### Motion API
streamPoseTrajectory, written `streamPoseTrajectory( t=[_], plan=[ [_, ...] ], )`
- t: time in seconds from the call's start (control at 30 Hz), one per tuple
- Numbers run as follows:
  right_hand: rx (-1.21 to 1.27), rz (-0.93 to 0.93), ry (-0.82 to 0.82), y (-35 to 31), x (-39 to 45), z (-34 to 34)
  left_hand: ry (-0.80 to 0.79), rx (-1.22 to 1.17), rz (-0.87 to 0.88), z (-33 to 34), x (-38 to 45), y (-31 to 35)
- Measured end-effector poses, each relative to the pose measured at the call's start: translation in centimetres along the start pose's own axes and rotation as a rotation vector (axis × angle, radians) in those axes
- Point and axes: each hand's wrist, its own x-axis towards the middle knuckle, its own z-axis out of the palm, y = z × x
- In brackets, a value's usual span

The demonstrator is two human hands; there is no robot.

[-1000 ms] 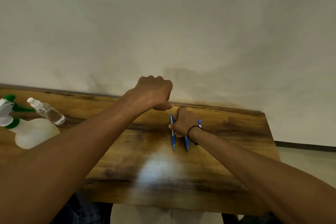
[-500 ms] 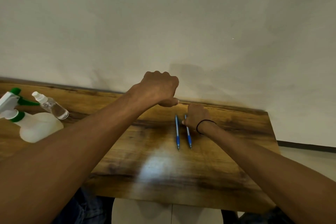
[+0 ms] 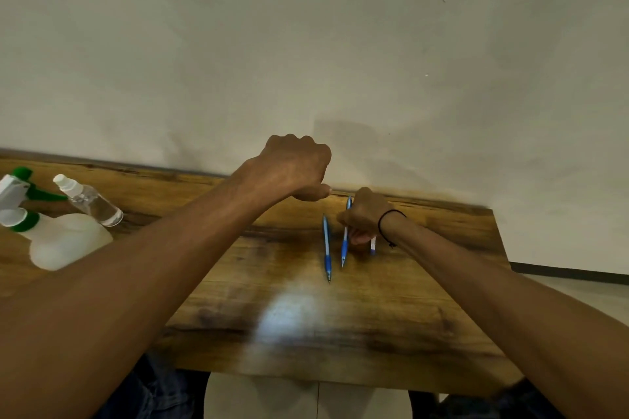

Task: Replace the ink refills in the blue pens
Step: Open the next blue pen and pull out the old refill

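Observation:
Two blue pens are on the wooden table [image 3: 238,282]. One blue pen [image 3: 327,248] lies flat, tip toward me. My right hand [image 3: 364,218], with a black band at the wrist, grips the second blue pen [image 3: 344,245] around its middle; both ends stick out of the fist. A short white-and-blue piece [image 3: 373,244] peeks out below that hand. My left hand [image 3: 296,167] hovers as a fist over the table's far edge, just left of the right hand, and nothing shows in it.
A white spray bottle with a green trigger [image 3: 64,241] and a small clear bottle [image 3: 90,202] lie at the table's left end. A plain wall stands right behind the table. The table's right edge drops to the floor.
My right hand has gone from resting at the pens' far ends to gripping the right pen, which now sits slightly askew. The white-and-blue piece is back in view. My left fist has barely moved.

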Motion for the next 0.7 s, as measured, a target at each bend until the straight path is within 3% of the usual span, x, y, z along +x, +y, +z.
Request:
streamPoseTrajectory(
  t=[0.07,0.17,0.4,0.53,0.7],
  plan=[
    [0.063,-0.012,-0.001,-0.5,-0.7,-0.5,-0.026,-0.05,0.002,0.0,0.0,0.2],
    [0.008,-0.154,0.122,-1.0,-1.9,-1.0,-0.061,-0.21,-0.013,-0.3,0.1,0.4],
    [0.005,-0.357,0.258,-1.8,-5.1,-1.8,-0.017,-0.763,-0.08,-1.1,0.8,0.1],
    [0.03,-0.398,0.317,-2.0,-5.9,-2.3,0.034,-0.892,-0.081,-1.2,1.0,0.2],
    [0.228,-0.429,0.353,-1.6,-6.3,-3.2,-0.036,-0.971,-0.065,-1.0,0.9,0.4]
  ],
)
